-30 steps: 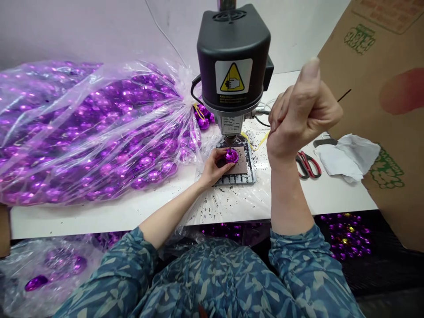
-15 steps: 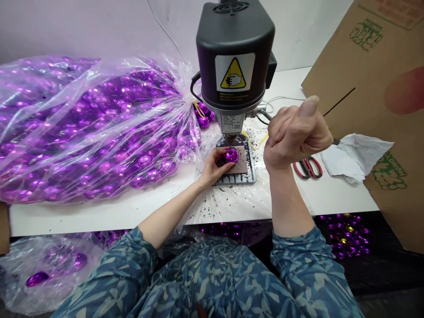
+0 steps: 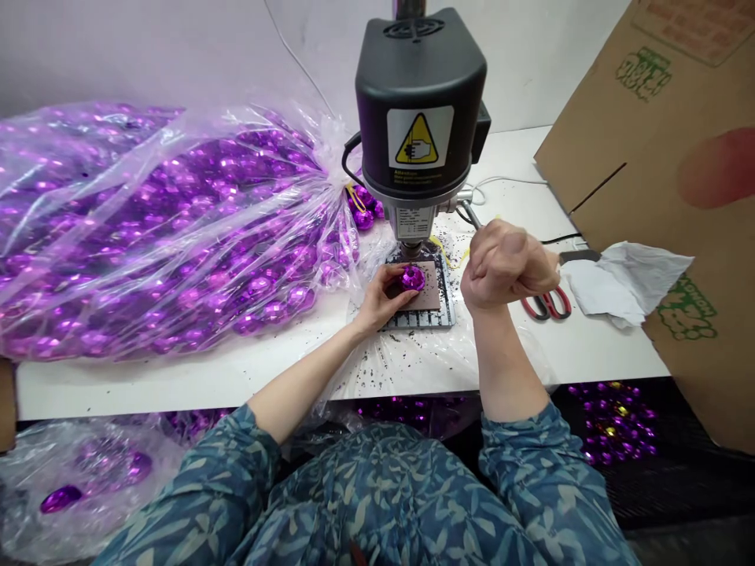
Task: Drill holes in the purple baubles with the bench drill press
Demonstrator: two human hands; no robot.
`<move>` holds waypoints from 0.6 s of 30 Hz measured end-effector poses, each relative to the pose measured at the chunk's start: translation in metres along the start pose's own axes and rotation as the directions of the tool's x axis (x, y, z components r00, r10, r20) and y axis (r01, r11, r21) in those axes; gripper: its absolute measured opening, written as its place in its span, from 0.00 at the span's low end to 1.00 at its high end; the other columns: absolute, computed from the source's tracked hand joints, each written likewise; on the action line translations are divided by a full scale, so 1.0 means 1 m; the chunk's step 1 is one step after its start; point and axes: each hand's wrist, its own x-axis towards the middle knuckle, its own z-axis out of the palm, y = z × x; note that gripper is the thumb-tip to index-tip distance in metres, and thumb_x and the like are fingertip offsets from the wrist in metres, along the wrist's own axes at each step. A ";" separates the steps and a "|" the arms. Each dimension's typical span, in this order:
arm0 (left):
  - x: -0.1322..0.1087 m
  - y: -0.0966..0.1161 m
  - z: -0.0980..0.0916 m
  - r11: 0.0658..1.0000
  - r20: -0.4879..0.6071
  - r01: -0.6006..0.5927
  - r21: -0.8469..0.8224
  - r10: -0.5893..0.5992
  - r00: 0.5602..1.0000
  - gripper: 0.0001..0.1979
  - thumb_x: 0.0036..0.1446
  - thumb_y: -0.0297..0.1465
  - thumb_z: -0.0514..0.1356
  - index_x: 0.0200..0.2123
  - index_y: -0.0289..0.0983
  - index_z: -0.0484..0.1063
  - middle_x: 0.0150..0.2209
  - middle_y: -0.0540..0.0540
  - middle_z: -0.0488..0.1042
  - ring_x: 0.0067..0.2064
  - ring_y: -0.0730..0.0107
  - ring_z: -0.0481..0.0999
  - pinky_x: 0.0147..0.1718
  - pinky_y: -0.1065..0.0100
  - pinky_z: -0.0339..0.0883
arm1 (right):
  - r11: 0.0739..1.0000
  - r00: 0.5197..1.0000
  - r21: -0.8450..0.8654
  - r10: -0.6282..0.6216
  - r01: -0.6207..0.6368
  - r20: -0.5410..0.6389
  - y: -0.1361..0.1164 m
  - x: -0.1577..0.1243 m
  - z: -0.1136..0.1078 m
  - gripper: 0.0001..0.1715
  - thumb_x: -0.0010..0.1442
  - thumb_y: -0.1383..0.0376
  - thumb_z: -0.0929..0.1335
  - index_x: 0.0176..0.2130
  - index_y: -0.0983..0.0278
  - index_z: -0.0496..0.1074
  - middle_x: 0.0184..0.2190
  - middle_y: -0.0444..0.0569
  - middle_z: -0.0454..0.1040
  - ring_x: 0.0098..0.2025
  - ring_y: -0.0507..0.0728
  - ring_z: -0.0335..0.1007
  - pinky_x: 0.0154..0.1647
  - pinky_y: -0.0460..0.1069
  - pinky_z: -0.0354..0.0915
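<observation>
A shiny purple faceted ball (image 3: 413, 277) is pinched between the thumb and fingers of my left hand (image 3: 381, 299). It rests on a brown board (image 3: 429, 295) over the slotted metal base (image 3: 449, 316) of a drill press (image 3: 420, 86), right below the chuck (image 3: 411, 249). My right hand (image 3: 501, 263) is closed in a fist around the end of the press's feed lever (image 3: 473, 216); its knob is hidden in the palm. Dark shavings are scattered about the base.
A large clear bag of purple balls (image 3: 177, 236) fills the left of the white table (image 3: 194, 385). Red-handled scissors (image 3: 548, 305), crumpled white paper (image 3: 619, 283) and a cardboard box (image 3: 678, 196) are at right. More purple pieces (image 3: 619, 424) lie below the table edge.
My right hand has come down and slightly left with the lever. The left hand keeps the ball in the same spot on the board. The view has shifted slightly.
</observation>
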 end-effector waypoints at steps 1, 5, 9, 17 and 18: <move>0.000 -0.001 0.000 1.000 -0.004 -0.003 -0.003 0.003 1.000 0.24 0.58 0.46 0.70 0.48 0.41 0.66 0.58 0.35 0.75 0.60 0.55 0.78 0.60 0.47 0.74 | 1.000 1.000 0.001 0.004 -0.004 0.007 -0.001 0.000 -0.001 0.34 0.66 0.65 0.65 0.15 0.65 0.45 0.08 0.36 0.46 0.09 0.45 0.43 0.12 0.46 0.40; 0.001 -0.002 0.002 1.000 -0.009 0.007 -0.001 -0.007 1.000 0.24 0.58 0.45 0.71 0.48 0.41 0.65 0.58 0.37 0.75 0.60 0.56 0.78 0.60 0.47 0.74 | 0.984 0.985 -0.053 0.169 -0.170 -0.012 -0.012 0.016 0.011 0.38 0.68 0.59 0.66 0.14 0.66 0.46 0.08 0.37 0.47 0.10 0.44 0.44 0.13 0.47 0.39; -0.001 0.009 0.001 0.998 -0.069 0.024 0.064 -0.020 0.997 0.22 0.57 0.40 0.72 0.46 0.42 0.64 0.58 0.38 0.75 0.56 0.58 0.79 0.55 0.50 0.77 | 0.923 0.936 -0.161 0.352 -0.350 -0.018 -0.013 0.050 0.034 0.39 0.64 0.42 0.65 0.15 0.61 0.50 0.10 0.38 0.47 0.12 0.45 0.45 0.17 0.50 0.46; -0.082 0.098 0.004 0.938 0.484 -0.342 0.060 0.272 0.832 0.17 0.58 0.34 0.68 0.48 0.44 0.69 0.48 0.41 0.78 0.48 0.57 0.81 0.43 0.59 0.79 | 0.867 0.915 -0.325 0.403 -0.377 0.013 -0.002 0.063 0.041 0.40 0.58 0.32 0.57 0.18 0.59 0.46 0.12 0.38 0.45 0.15 0.46 0.44 0.20 0.51 0.50; -0.095 0.105 0.006 0.903 0.611 -0.426 0.057 0.306 0.730 0.15 0.57 0.34 0.68 0.46 0.44 0.70 0.47 0.41 0.78 0.47 0.56 0.81 0.43 0.59 0.80 | 0.858 0.915 -0.347 0.405 -0.378 0.003 -0.002 0.062 0.041 0.40 0.58 0.31 0.56 0.18 0.59 0.46 0.12 0.39 0.46 0.15 0.46 0.44 0.20 0.51 0.51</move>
